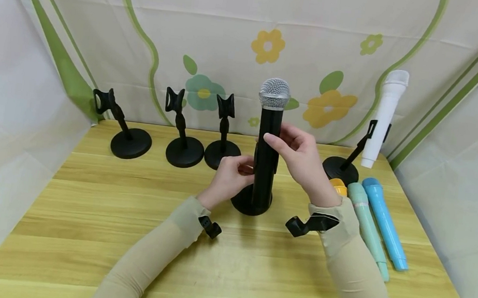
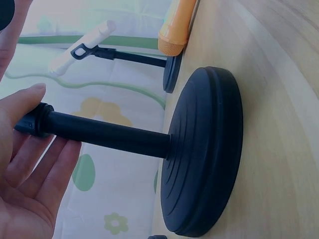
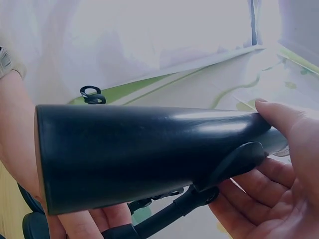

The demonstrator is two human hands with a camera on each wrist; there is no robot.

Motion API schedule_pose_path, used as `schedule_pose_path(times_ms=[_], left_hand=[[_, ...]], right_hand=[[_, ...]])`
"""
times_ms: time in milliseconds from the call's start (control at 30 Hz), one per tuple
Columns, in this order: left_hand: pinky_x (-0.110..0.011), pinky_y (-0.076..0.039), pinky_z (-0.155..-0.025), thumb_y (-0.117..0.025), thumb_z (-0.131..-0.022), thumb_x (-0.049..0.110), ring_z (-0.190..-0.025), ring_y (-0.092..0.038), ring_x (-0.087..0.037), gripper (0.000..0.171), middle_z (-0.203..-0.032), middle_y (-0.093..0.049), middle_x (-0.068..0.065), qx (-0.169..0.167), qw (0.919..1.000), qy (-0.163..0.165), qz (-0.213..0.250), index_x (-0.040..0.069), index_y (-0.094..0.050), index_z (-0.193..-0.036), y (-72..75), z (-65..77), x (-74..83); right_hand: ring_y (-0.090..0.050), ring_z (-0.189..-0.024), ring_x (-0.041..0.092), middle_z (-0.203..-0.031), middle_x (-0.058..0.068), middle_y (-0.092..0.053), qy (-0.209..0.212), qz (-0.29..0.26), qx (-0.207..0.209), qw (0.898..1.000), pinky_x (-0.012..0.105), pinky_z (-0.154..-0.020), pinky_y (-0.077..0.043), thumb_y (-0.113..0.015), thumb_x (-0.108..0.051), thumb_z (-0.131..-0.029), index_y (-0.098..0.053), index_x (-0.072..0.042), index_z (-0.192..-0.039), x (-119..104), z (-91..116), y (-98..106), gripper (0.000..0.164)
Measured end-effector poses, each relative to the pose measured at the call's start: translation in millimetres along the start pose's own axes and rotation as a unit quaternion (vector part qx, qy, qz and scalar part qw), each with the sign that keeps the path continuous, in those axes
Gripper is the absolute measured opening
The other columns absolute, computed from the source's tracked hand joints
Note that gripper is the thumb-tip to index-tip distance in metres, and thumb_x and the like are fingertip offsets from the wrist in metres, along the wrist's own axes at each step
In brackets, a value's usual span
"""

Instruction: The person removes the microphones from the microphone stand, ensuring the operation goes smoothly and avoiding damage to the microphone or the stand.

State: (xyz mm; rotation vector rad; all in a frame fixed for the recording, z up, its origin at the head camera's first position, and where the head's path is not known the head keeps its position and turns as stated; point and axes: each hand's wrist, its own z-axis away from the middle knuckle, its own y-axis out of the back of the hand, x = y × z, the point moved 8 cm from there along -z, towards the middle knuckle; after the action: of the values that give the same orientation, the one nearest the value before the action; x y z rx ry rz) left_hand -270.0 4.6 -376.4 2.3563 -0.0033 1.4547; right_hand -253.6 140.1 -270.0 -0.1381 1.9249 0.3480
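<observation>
A black microphone (image 1: 265,171) with a silver mesh head stands upright at the middle of the table. My right hand (image 1: 303,163) holds its upper body, thumb on the near side. Seen in the right wrist view, the microphone's body (image 3: 134,154) lies against a curved black clip (image 3: 234,167) of a desk stand. My left hand (image 1: 229,177) grips the upper stem (image 2: 109,133) of that stand, below the clip. The stand's round base (image 2: 199,154) rests on the table. From the head view, the microphone hides the stem and most of the clip.
Three black stands with bare clips, a left one (image 1: 131,142), a middle one (image 1: 184,151) and a right one (image 1: 221,152), line the back. At right, another stand (image 1: 341,169) bears a white microphone (image 1: 384,118). Orange (image 1: 338,186), green (image 1: 368,230) and blue (image 1: 386,225) microphones lie in front.
</observation>
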Motion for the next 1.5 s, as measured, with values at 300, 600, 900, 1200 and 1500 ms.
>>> schedule_pose_path(times_ms=[300, 600, 900, 1200, 1500], left_hand=[[-0.028, -0.060, -0.076, -0.078, -0.088, -0.002, -0.086, -0.073, -0.014, 0.023, -0.101, -0.073, -0.006, -0.002, 1.0000, 0.001, -0.002, 0.003, -0.075, -0.110, 0.3, 0.8, -0.1], [-0.028, -0.061, -0.075, -0.078, -0.087, -0.003, -0.084, -0.073, -0.014, 0.021, -0.099, -0.073, -0.006, -0.006, 0.9998, -0.017, -0.007, 0.002, -0.075, -0.108, -0.7, 0.9, 2.0], [-0.027, -0.061, -0.073, -0.077, -0.088, -0.004, -0.083, -0.073, -0.014, 0.018, -0.099, -0.073, -0.007, -0.008, 0.9995, -0.028, -0.009, 0.003, -0.075, -0.105, -1.6, 0.0, 2.1], [-0.026, -0.060, -0.075, -0.077, -0.088, -0.002, -0.084, -0.073, -0.012, 0.016, -0.097, -0.073, -0.005, -0.015, 0.9993, -0.034, -0.010, 0.005, -0.074, -0.102, -3.7, 0.1, 2.3], [-0.027, -0.060, -0.074, -0.078, -0.088, -0.004, -0.084, -0.074, -0.015, 0.018, -0.098, -0.074, -0.005, -0.008, 0.9994, -0.034, 0.000, 0.005, -0.076, -0.103, -2.6, 0.4, 3.1]], right_hand=[[-0.066, -0.092, 0.029, -0.107, 0.014, -0.070, 0.044, 0.038, -0.006, 0.998, 0.034, -0.082, -0.056, -0.063, -0.021, -0.104, -0.062, 0.001, -0.128, -8.8, -3.7, -3.8, 0.033], [-0.066, -0.085, 0.027, -0.103, 0.014, -0.068, 0.058, 0.071, 0.003, 0.996, 0.031, -0.077, -0.056, -0.061, -0.023, -0.104, -0.063, 0.002, -0.123, -12.0, -7.3, -3.0, 0.030], [-0.064, -0.084, 0.027, -0.104, 0.013, -0.065, 0.041, 0.081, 0.024, 0.996, 0.031, -0.075, -0.055, -0.061, -0.032, -0.104, -0.061, 0.000, -0.121, -12.5, -11.4, -0.2, 0.036], [-0.062, -0.087, 0.024, -0.106, 0.014, -0.062, 0.051, 0.100, 0.043, 0.993, 0.032, -0.072, -0.057, -0.056, -0.029, -0.107, -0.056, 0.004, -0.121, -16.7, -21.5, -0.2, 0.036], [-0.063, -0.079, 0.027, -0.095, 0.015, -0.065, 0.021, 0.087, 0.049, 0.995, 0.032, -0.070, -0.055, -0.057, -0.032, -0.106, -0.058, 0.002, -0.121, -13.4, -28.8, 4.3, 0.037]])
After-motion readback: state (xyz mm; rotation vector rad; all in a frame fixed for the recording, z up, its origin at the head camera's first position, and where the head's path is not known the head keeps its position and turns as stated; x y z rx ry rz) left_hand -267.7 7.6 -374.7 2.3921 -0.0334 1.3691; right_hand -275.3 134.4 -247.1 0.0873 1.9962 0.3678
